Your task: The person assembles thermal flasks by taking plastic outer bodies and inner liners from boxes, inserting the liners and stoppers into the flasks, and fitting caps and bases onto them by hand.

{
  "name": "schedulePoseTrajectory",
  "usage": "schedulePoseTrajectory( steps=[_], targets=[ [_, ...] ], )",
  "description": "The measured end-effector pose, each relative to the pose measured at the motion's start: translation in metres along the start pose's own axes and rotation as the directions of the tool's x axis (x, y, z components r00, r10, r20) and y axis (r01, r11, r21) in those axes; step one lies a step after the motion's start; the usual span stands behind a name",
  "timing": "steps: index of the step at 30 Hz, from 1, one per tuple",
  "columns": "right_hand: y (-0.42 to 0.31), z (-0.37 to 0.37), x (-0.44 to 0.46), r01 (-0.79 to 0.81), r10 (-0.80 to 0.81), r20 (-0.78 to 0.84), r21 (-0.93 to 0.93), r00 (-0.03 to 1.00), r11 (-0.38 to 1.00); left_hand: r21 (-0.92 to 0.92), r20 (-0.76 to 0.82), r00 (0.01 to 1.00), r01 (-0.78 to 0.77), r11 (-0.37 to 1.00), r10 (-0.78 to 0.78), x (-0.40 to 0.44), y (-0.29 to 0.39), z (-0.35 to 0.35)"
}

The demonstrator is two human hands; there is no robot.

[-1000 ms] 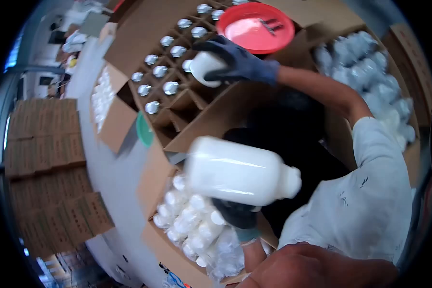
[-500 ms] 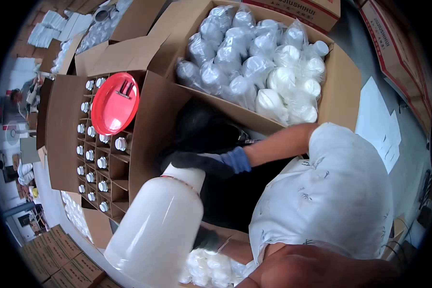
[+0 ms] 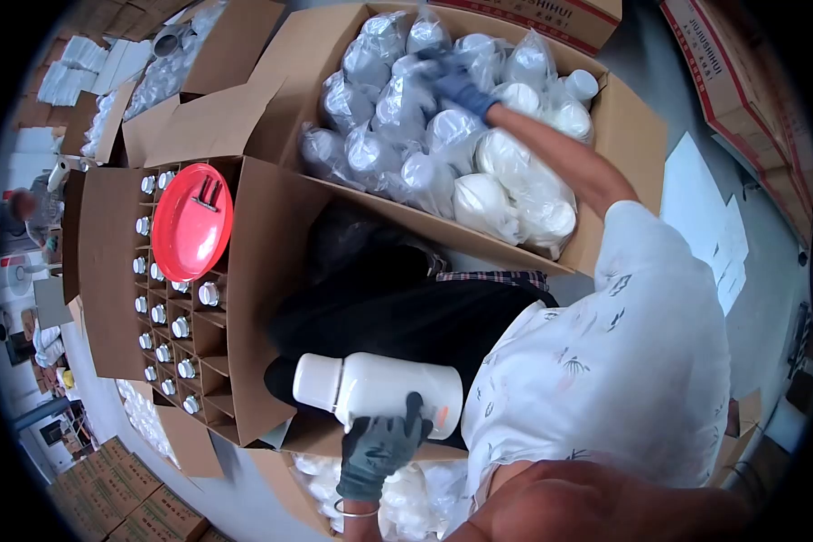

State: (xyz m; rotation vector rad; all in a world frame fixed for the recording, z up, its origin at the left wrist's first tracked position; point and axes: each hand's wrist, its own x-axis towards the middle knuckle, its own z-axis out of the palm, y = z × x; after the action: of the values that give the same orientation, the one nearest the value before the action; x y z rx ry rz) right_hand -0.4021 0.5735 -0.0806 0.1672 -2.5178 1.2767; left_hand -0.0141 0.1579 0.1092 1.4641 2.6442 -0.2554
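My left hand (image 3: 384, 452), in a dark grey glove, is closed around a white bottle (image 3: 397, 388). The bottle lies sideways over my lap, its wide white cap pointing left and a small orange mark near its base. My right hand (image 3: 461, 86), gloved in dark blue, reaches over a carton (image 3: 637, 154) of white bottles wrapped in clear plastic (image 3: 402, 113). Motion blurs its fingers, so I cannot see whether they hold anything. A divided carton (image 3: 275, 244) holds several silver-capped bottles (image 3: 181, 327). On these rests a red plastic dish (image 3: 185, 239) with small dark pieces inside.
Another open carton (image 3: 285, 492) of wrapped bottles is below my left hand. Printed cartons (image 3: 718, 72) stand at upper right, near white sheets (image 3: 705, 217) on the floor. Stacked cartons (image 3: 135, 497) fill the lower left. Another person (image 3: 41, 212) is at far left.
My right hand has left the bottle's cap and moved up to the wrapped bottles. The white bottle has dropped away from the camera to my lap and turned sideways, held in my left hand.
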Motion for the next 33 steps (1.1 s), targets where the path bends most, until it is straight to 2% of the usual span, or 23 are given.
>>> schedulePoseTrajectory(
  steps=[2,4,6,9,10,11,12,14,15,16,17,18,19,21,22,23,25,27,28,29,31,32,33],
  targets=[
    [0.122,-0.071,-0.011,-0.297,0.168,-0.251,-0.678,0.953,0.672,-0.102,0.053,0.998,0.021,0.995,-0.016,-0.001,-0.002,-0.008],
    [0.092,-0.125,-0.043,-0.679,0.565,-0.461,-0.685,0.684,0.263,-0.219,0.11,0.993,0.072,0.973,-0.048,-0.002,-0.008,-0.015],
    [0.139,-0.149,-0.051,-0.579,0.655,-0.231,-0.721,0.719,0.381,-0.352,0.233,0.968,0.172,0.92,-0.092,-0.001,-0.015,-0.029],
    [0.119,-0.15,-0.038,-0.519,0.608,-0.035,-0.56,0.793,0.645,-0.457,0.016,0.97,0.223,0.861,-0.243,0.003,-0.029,-0.047],
    [0.101,-0.13,-0.034,-0.238,0.225,-0.095,-0.568,0.97,0.788,-0.431,-0.099,0.948,0.233,0.872,-0.303,0.002,-0.04,-0.05],
    [0.088,-0.11,-0.018,-0.337,0.37,0.05,-0.32,0.928,0.886,-0.448,-0.245,0.891,0.245,0.86,-0.382,-0.002,-0.05,-0.044],
    [0.04,-0.091,-0.011,-0.114,0.147,0.169,-0.192,0.975,0.975,-0.448,-0.247,0.832,0.356,0.82,-0.496,-0.006,-0.06,-0.04],
    [-0.065,-0.055,0.004,0.085,-0.237,0.451,0.333,0.861,0.939,-0.508,-0.296,0.666,0.498,0.703,-0.685,-0.008,-0.083,-0.032],
    [-0.102,-0.037,0.016,0.638,-0.678,0.417,0.255,0.606,0.727,-0.598,-0.234,0.629,0.508,0.62,-0.741,0.003,-0.097,-0.033],
    [-0.137,0.0,0.021,0.184,-0.662,0.419,0.743,0.622,0.643,-0.749,-0.217,0.574,0.42,0.512,-0.789,0.011,-0.116,-0.017],
    [-0.173,0.032,0.023,-0.192,-0.642,0.458,0.877,0.616,0.441,-0.732,-0.238,0.604,0.403,0.549,-0.761,0.014,-0.13,-0.011],
    [-0.216,0.063,0.025,-0.528,-0.62,0.495,0.836,0.608,0.149,-0.802,-0.235,0.582,0.336,0.494,-0.778,0.012,-0.14,0.009],
    [-0.27,0.073,0.029,-0.676,-0.588,0.557,0.737,0.587,0.023,-0.874,-0.204,0.552,0.27,0.404,-0.808,0.015,-0.144,0.017],
    [-0.348,0.104,0.045,-0.845,-0.784,0.461,0.516,0.415,-0.143,-0.802,-0.29,0.572,0.292,0.521,-0.768,0.021,-0.152,0.025],
    [-0.386,0.163,0.059,-0.945,-0.966,0.064,0.233,0.252,-0.231,-0.707,-0.31,0.592,0.38,0.597,-0.744,0.02,-0.154,0.025],
    [-0.413,0.174,0.076,-0.91,-0.974,0.085,0.38,0.212,-0.165,-0.766,-0.284,0.56,0.356,0.536,-0.778,0.018,-0.152,0.027],
    [-0.461,0.164,0.056,-0.677,-0.547,0.514,0.723,0.66,-0.138,-0.883,-0.281,0.478,0.21,0.419,-0.832,0.016,-0.147,0.044],
    [-0.483,0.251,0.083,-0.567,-0.674,0.287,0.789,0.681,-0.237,-0.897,-0.235,0.443,0.243,0.368,-0.865,0.004,-0.141,0.06],
    [-0.501,0.255,0.075,-0.667,-0.545,0.483,0.716,0.685,-0.206,-0.964,-0.127,0.295,0.189,0.188,-0.947,0.002,-0.141,0.068],
    [-0.502,0.258,0.057,-0.613,-0.518,0.477,0.781,0.71,-0.122,-0.973,-0.133,0.178,0.162,0.163,-0.975,0.0,-0.149,0.079],
    [-0.51,0.251,0.028,-0.63,-0.512,0.56,0.775,0.652,0.046,-0.947,-0.277,-0.026,0.175,0.268,-0.961,-0.003,-0.178,0.102],
    [-0.488,0.29,0.03,-0.242,-0.792,0.293,0.952,0.535,0.189,-0.979,-0.157,-0.046,-0.122,0.162,-0.987,-0.006,-0.185,0.09],
    [-0.483,0.282,0.014,-0.154,-0.834,0.222,0.974,0.506,0.166,-0.89,-0.033,-0.065,-0.452,0.059,-0.997,-0.009,-0.192,0.077]
  ],
)
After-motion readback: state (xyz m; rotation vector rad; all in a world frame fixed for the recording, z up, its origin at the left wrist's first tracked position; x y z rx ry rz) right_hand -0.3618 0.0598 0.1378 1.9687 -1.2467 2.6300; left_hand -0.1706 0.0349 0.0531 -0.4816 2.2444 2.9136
